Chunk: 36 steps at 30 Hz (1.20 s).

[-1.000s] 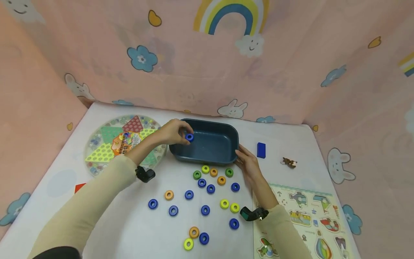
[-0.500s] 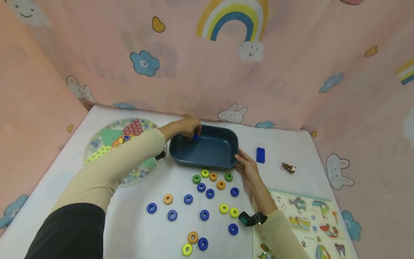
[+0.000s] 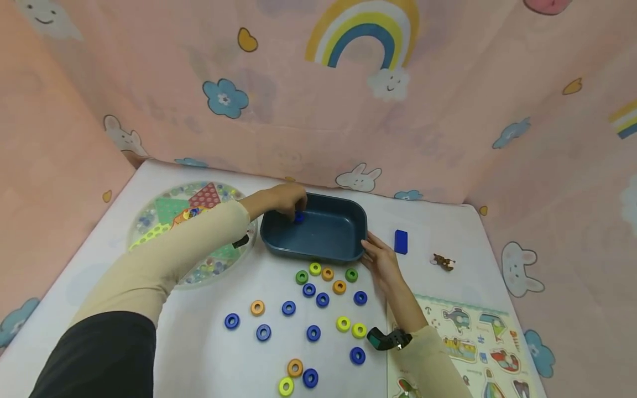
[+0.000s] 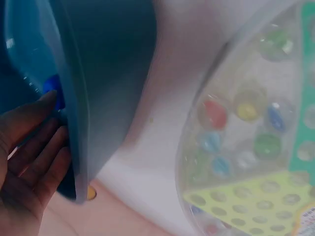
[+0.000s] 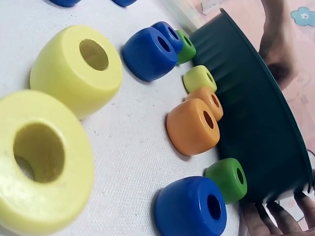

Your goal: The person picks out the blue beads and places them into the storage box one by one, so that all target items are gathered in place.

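Observation:
A dark teal tub [image 3: 323, 243] stands at the back middle of the white table. My left hand [image 3: 287, 199] reaches over its left end and pinches a blue ring bead [image 3: 299, 218] low inside it. In the left wrist view the thumb touches that blue bead, just within the tub wall; the contact of the other fingertips is partly hidden. My right hand [image 3: 383, 262] holds the tub's right end, its fingers [image 5: 283, 219] showing against the outer wall in the right wrist view. Several blue beads [image 3: 313, 333], yellow beads [image 5: 76, 69], orange beads [image 5: 193, 127] and green beads [image 3: 351, 275] lie before the tub.
A round marble game board [image 3: 199, 276] lies left, partly under the left sleeve. Right of the tub are a blue block [image 3: 401, 241] and a small brown figure [image 3: 443, 262]. A picture puzzle board [image 3: 460, 342] lies front right. Pink patterned cloth [image 3: 278, 138] surrounds the table.
My left hand has moved right and down into the tub with the blue bead, then stayed nearly still. My right hand keeps its place at the tub's end. The head view has tilted slightly.

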Each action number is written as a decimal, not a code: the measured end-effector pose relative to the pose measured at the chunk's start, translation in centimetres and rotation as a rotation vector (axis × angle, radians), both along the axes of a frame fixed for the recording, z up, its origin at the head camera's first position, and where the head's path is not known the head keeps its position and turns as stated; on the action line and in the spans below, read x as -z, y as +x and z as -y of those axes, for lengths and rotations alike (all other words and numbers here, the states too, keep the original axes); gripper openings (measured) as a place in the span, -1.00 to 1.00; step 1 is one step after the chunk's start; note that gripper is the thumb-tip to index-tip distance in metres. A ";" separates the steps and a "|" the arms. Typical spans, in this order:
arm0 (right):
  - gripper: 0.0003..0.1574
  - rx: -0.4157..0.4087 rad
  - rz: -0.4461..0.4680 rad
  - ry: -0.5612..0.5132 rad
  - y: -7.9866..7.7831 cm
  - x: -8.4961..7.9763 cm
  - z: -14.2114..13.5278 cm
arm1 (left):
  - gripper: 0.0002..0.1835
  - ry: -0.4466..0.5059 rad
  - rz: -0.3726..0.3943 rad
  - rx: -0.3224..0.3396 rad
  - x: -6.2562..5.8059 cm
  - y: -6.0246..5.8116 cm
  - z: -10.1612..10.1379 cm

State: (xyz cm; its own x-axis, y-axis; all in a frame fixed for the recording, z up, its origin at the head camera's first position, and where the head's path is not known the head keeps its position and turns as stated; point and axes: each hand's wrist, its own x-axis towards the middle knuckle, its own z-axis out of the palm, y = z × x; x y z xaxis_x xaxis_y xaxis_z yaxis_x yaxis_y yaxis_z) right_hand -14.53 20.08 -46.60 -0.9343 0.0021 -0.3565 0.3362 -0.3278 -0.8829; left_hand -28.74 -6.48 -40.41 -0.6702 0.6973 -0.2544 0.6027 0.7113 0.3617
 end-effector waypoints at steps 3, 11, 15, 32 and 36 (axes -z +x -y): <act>-0.28 0.004 -0.016 0.015 -0.2 0.1 -0.1 | -0.64 0.098 0.005 -0.010 -0.7 0.5 1.0; -0.31 0.006 0.015 0.003 -0.6 -0.5 0.0 | -0.65 0.448 0.119 -0.105 -1.8 5.1 4.0; -0.34 0.026 0.019 0.017 -0.6 -0.7 0.1 | -0.66 0.562 0.128 -0.159 -1.9 8.0 5.1; -0.37 0.081 -0.029 0.057 1.3 -0.2 -0.7 | -0.60 0.517 0.275 -0.177 0.8 21.4 11.8; -0.34 0.071 -0.052 0.082 1.6 -0.4 -0.9 | -0.58 0.506 0.389 -0.175 2.5 23.8 12.3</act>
State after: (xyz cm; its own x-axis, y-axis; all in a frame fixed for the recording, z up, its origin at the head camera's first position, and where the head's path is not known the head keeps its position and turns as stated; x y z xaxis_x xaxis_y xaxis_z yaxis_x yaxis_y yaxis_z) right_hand -12.98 20.97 -46.17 -0.9481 0.0961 -0.3032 0.2675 -0.2750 -0.9235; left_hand -4.95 -18.81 -42.95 -0.7094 0.6838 -0.1705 0.2517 0.4718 0.8450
